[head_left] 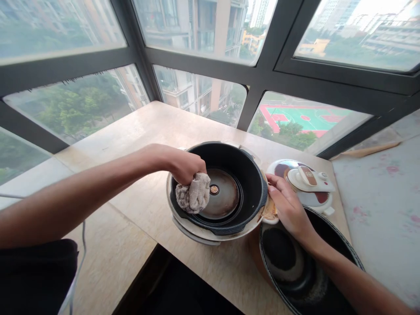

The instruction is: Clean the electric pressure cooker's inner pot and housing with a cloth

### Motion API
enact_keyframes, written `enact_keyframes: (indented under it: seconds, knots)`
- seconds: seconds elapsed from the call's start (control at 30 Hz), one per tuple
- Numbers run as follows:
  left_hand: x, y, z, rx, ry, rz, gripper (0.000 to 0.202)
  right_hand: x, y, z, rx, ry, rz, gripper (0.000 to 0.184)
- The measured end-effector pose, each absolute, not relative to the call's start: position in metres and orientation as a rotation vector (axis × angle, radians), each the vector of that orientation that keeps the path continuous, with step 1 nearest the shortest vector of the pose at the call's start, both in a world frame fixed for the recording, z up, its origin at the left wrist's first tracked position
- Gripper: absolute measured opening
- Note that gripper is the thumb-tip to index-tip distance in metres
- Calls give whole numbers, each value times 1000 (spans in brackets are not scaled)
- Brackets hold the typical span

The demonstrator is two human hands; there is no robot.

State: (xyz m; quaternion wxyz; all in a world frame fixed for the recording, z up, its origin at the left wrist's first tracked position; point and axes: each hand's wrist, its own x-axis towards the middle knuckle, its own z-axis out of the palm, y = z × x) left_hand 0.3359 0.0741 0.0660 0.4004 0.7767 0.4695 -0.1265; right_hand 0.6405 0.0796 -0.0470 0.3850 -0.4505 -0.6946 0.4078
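An open electric pressure cooker body sits on a beige stone windowsill counter, its dark inside showing a round heating plate with a small centre button. My left hand is closed around a bunched grey cloth, which rests against the cooker's inner left wall. My right hand grips the cooker's right rim and its cream handle, fingers curled over it.
The cooker's lid lies to the right, knob up. A dark inner pot stands at the front right under my right forearm. A floral cloth surface lies at the far right. Large windows surround the counter. A white cord hangs at the left.
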Motion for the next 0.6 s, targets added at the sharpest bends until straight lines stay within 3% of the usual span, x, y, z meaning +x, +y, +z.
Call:
enact_keyframes:
  seconds: [0.13,0.27,0.6]
  knots:
    - [335,71,57,2266,1242,-301,25,641,79,-47,-1144,-1772,1056,37]
    - [327,69,43,2442,1124,-62,21,642,79,-48,-1149,-1765,1080,37]
    - [333,102,14,2525,867,160,35,638,77,-53,-1181,-1674,1126,44]
